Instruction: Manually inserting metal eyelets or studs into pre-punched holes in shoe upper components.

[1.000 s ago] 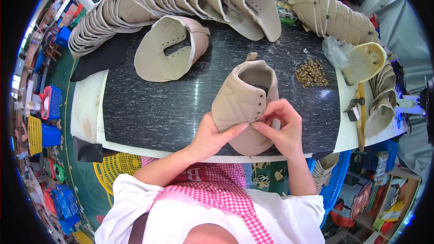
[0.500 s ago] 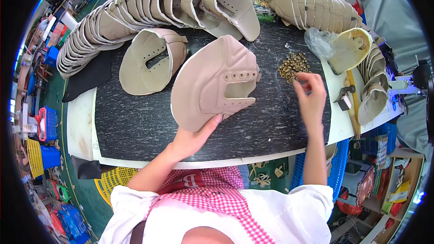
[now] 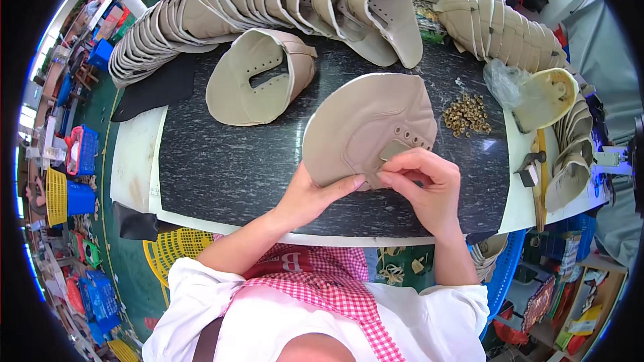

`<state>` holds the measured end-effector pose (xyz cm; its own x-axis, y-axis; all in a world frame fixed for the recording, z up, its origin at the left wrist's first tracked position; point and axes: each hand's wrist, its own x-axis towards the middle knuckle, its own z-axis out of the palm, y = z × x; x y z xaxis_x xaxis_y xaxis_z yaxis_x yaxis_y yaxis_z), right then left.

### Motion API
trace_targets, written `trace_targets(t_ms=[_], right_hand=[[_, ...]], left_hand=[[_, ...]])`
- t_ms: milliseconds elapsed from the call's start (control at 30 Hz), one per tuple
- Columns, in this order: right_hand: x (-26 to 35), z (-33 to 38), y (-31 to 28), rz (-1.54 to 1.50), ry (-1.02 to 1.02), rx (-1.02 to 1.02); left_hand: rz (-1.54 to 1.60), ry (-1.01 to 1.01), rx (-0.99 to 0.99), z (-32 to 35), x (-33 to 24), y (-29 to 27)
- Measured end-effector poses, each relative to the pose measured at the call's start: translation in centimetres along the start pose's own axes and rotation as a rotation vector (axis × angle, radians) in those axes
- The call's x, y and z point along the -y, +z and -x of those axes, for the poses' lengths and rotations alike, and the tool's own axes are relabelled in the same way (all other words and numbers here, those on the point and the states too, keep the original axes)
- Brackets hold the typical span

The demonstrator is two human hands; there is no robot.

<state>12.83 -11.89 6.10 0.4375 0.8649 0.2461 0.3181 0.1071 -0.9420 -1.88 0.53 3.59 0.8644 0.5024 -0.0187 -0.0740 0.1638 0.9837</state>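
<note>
**Beige shoe upper (image 3: 362, 110) held in both hands over a dark mat (image 3: 228, 184)**

From the left, a curved row of nested uppers (image 3: 221, 13) is ranged along the mat's far side; near it, a single upper (image 3: 231, 100) is laid with its pale lining exposed. The beige shoe upper is grasped at its near edge by the left hand (image 3: 308, 191), whose thumb is pressed to the outer face. By the right hand (image 3: 433, 184), thumb and forefinger are brought together at the lacing opening; whether an eyelet is pinched there cannot be told. Farther right, loose brass-coloured eyelets (image 3: 467, 115) are heaped on the mat, and a hammer (image 3: 530, 171) is set down beyond its right edge.
</note>
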Motion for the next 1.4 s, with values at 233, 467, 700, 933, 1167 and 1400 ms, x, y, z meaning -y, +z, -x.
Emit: trace_targets(t_ms=[233, 467, 700, 933, 1167, 1400], right_hand=[[0.3, -0.2, 0.7, 0.311, -0.236, -0.066], [-1.7, 0.2, 1.5, -0.034, -0.134, -0.02], [-3.5, 1.5, -4.7, 0.852, 0.059, -0.322], [-6.6, 1.5, -6.0, 1.249, -0.129, -0.311], [-0.5, 1.3, -0.6, 0.232, -0.183, -0.193], [-2.5, -0.5, 1.3, -0.048, -0.091, 0.041]], left_hand=[[0.055, -0.06, 0.056, 0.1, -0.4, 0.2], [-0.077, -0.038, -0.031, 0.4, 0.1, 0.5], [-0.189, 0.108, -0.233, 1.8, -0.3, 0.3], [-0.01, -0.041, -0.186, 0.7, 0.5, 0.0], [0.038, -0.106, -0.143, 1.3, 0.3, 0.0], [-0.088, -0.217, -0.107, 1.5, -0.2, -0.3]])
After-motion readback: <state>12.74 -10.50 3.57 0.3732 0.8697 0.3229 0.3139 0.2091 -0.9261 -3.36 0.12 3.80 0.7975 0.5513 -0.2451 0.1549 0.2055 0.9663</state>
